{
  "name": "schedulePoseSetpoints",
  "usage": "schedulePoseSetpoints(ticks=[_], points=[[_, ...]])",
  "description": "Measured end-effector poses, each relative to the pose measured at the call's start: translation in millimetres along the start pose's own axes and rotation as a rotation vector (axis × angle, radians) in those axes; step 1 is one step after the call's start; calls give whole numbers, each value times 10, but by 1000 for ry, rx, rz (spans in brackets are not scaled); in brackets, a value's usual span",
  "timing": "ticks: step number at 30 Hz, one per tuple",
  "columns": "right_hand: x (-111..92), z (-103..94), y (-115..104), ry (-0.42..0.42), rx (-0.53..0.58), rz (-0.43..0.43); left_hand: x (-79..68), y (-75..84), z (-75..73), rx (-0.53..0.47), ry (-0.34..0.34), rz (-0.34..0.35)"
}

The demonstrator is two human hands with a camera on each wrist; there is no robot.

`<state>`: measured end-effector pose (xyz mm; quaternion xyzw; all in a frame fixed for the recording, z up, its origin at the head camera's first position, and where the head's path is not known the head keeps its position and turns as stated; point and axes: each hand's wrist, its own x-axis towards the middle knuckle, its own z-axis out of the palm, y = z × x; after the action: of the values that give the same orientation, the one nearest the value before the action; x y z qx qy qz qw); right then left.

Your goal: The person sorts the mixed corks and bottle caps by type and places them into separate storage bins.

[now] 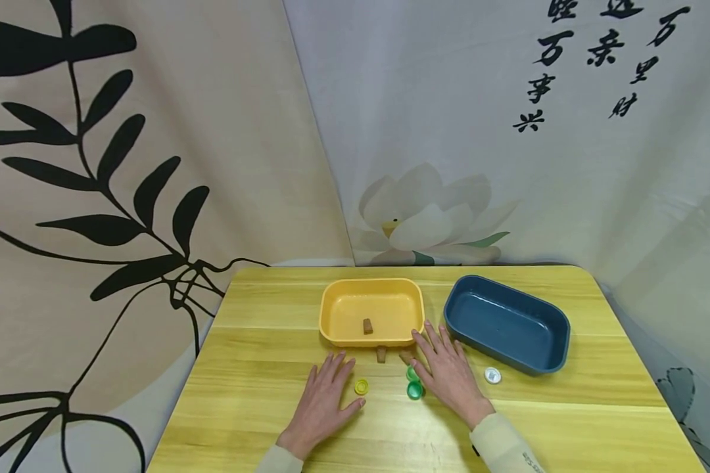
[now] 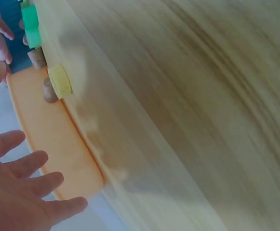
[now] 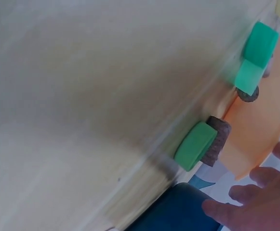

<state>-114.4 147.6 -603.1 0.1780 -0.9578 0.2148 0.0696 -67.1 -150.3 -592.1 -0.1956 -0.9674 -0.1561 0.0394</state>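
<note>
My left hand (image 1: 324, 404) hovers with fingers spread, left of a yellow bottle cap (image 1: 361, 386), holding nothing. Spread likewise, my right hand (image 1: 449, 374) is over the table beside two green bottle caps (image 1: 415, 390), its fingertips near the corner of the yellow tray (image 1: 373, 302); it holds nothing. One brown cork (image 1: 367, 326) lies inside that tray. Two more corks stand or lie before it, one upright-looking cork (image 1: 381, 355) and another cork (image 1: 406, 357) by the right fingertips. In the right wrist view another green cap (image 3: 195, 146) shows against a dark cork (image 3: 219, 139).
A dark blue tray (image 1: 509, 315) sits at an angle on the right side of the wooden table (image 1: 242, 387). In front of it lies a white cap (image 1: 493, 375). Printed curtains (image 1: 248, 164) hang behind the table.
</note>
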Motion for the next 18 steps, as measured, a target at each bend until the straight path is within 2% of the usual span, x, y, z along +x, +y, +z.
schedulePoseSetpoints(ticks=[6,13,18], points=[[-6,-6,-6,-3,-2,2,18,-2,27,5,-16,14],[-13,-19,-6,-6,-1,-2,61,-5,56,9,-86,22],[-19,-23,-13,-1,-12,0,109,-14,80,28,-108,33]])
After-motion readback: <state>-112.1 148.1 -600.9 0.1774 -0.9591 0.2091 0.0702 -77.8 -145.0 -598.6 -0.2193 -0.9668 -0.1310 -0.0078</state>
